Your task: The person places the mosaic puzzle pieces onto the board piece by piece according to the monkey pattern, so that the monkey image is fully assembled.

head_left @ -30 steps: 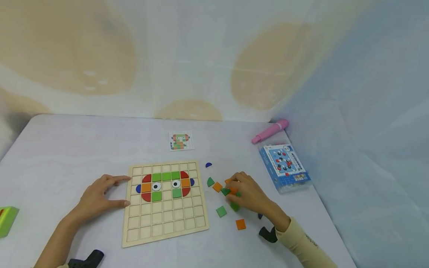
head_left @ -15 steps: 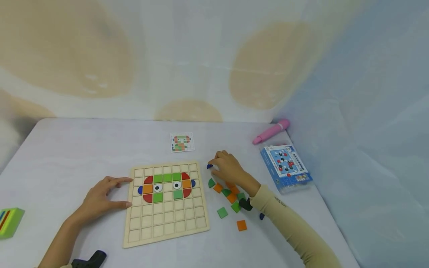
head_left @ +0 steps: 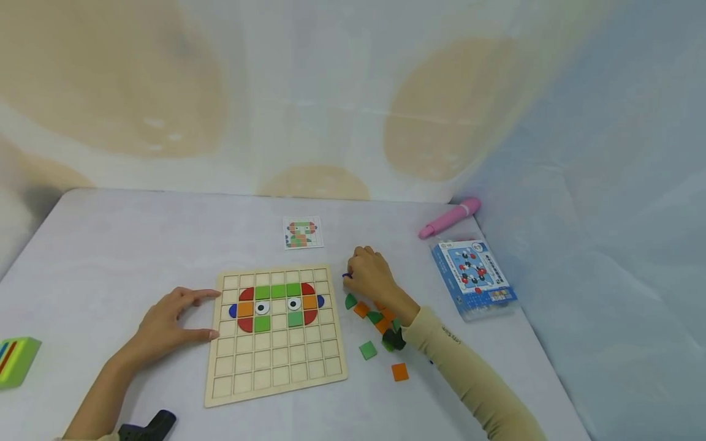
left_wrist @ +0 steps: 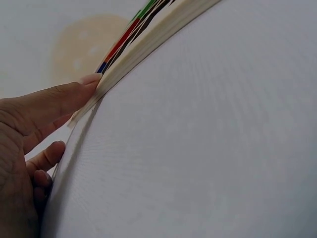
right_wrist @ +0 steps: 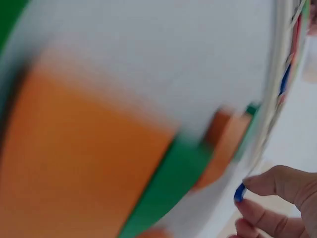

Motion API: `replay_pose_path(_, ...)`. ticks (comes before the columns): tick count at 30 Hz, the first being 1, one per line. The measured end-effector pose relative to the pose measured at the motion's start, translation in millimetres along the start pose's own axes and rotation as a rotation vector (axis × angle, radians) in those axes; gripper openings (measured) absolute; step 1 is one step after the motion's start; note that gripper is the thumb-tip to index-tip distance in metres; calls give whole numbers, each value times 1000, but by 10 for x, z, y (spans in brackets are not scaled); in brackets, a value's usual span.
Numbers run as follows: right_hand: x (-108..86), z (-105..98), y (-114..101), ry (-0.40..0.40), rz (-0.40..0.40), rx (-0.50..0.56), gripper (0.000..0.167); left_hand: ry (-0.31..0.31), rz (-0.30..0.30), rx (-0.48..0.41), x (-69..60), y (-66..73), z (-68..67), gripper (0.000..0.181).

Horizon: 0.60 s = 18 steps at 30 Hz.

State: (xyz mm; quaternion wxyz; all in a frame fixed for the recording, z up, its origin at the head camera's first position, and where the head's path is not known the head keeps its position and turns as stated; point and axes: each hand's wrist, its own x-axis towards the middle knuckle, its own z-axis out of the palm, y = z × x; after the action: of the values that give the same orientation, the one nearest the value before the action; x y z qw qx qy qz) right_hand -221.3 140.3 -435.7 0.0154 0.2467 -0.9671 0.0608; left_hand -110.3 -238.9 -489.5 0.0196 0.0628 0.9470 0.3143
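Observation:
Between the thumb and a finger of my right hand (head_left: pixel 374 280), a small blue half-round tile (right_wrist: pixel 239 192) is pinched just beyond the board's right edge. The wooden grid board (head_left: pixel 276 375) carries red, green, orange and blue tiles and two eye tiles, set in its upper rows as a face. My left hand (head_left: pixel 165 323) touches the board's left edge with thumb and index finger spread apart. Near my right wrist lies a loose group of green and orange tiles (head_left: pixel 361 309), partly hidden by the arm. A green square (head_left: pixel 368 350) and an orange square (head_left: pixel 399 372) lie closer to me.
Behind the board lies a pattern card (head_left: pixel 303 233) with a coloured figure. A pink microphone-shaped object (head_left: pixel 449 218) and a blue box (head_left: pixel 474 275) are at the table's right side. A light-green block with coloured stripes (head_left: pixel 18 362) sits at far left.
My right hand has moved from the tile group up and left to the lone blue half-round tile and now pinches it. The left hand has stayed at the board's edge.

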Motion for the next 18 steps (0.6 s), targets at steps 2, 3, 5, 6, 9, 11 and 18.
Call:
replay_pose_path(2,-34,-41,-88,14,19,70,16,5,6,3,5,-10,-1,77)
replay_pose_path(3,-52,-63,-143,19,29,101,17,7,10,4,11,-15,-1,77)
replay_pose_path(5,-90,-101,-254,28,37,156,16,13,17,9,24,-1,5,77)
replay_pose_path(6,-107,-114,-317,29,39,174,16,14,21,12,34,6,6,77)
replay_pose_path(9,-141,-131,-531,31,18,200,16,16,29,12,73,39,5,76)
replay_pose_path(11,-155,-125,-689,38,-20,201,16,14,31,4,102,60,11,75)
replay_pose_path(18,-184,-89,-1262,-9,-119,194,18,9,67,-20,183,113,80,74)
